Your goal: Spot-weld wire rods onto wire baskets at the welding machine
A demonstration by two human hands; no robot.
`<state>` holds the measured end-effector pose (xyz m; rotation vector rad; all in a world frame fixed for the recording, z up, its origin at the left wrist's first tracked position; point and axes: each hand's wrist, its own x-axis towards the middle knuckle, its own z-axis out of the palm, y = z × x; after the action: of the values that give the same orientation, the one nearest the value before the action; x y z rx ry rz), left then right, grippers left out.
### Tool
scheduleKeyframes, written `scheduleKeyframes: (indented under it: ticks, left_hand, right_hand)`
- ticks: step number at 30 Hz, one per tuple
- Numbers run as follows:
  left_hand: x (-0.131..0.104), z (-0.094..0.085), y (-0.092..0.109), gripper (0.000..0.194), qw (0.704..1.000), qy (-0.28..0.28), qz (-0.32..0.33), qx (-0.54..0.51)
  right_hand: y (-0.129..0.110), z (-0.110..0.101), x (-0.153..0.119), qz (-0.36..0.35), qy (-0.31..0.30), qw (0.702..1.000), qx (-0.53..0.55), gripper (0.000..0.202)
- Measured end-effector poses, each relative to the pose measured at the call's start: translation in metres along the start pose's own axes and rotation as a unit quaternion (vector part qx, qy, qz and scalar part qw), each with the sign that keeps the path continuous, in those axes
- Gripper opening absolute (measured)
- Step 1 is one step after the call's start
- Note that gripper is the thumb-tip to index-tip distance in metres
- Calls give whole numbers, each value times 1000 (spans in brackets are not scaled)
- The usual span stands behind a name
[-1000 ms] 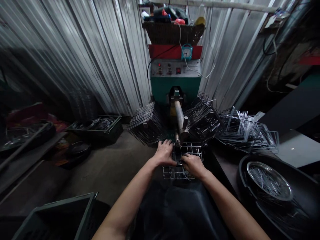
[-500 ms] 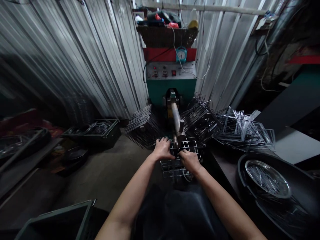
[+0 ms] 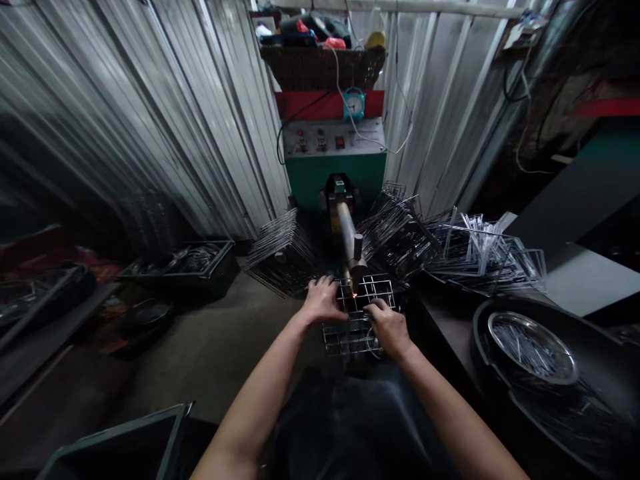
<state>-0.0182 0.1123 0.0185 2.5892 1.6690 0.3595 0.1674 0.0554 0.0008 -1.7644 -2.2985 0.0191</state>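
A wire rack (image 3: 381,288) of thin crossed metal rods lies under the electrode arm of a spot welder (image 3: 349,230). Its lower part reaches down between my forearms. An orange spark (image 3: 355,294) glows where the electrode tip meets the rods. My left hand (image 3: 321,300) grips the rack's left side, fingers over the edge and thumb pointing inward. On the right side, my right hand (image 3: 393,327) is closed with thumb and fingertips at the rods; what lies between the fingertips is partly hidden.
Stacked wire frames (image 3: 280,253) stand left of the welder, and more frames (image 3: 400,233) lean on its right. Loose wire parts (image 3: 485,253) are heaped farther right. A dark tub (image 3: 483,347) holds a metal bowl (image 3: 533,347) of rods. Green bins (image 3: 230,257) stand at left.
My right hand has shifted right along the rack, away from the electrode. An orange spark now shows at the tip. My left hand still holds the rack; the view has shifted slightly.
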Motion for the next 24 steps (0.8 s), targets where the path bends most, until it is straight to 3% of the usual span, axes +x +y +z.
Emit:
scheduleKeyframes:
  ticks: [9, 17, 21, 24]
  left_hand:
    - [32, 3, -16, 71, 1000, 10, -6, -21]
    - [46, 5, -23, 73, 1000, -15, 5, -3]
    - [42, 3, -20, 72, 999, -37, -19, -14]
    - [23, 2, -11, 73, 999, -30, -24, -22]
  right_hand:
    - [4, 7, 34, 13, 40, 999, -16, 29]
    - [5, 12, 43, 13, 37, 997, -63, 30]
    - [4, 8, 44, 3, 35, 996, -87, 30]
    - [6, 5, 27, -27, 44, 996, -78, 27]
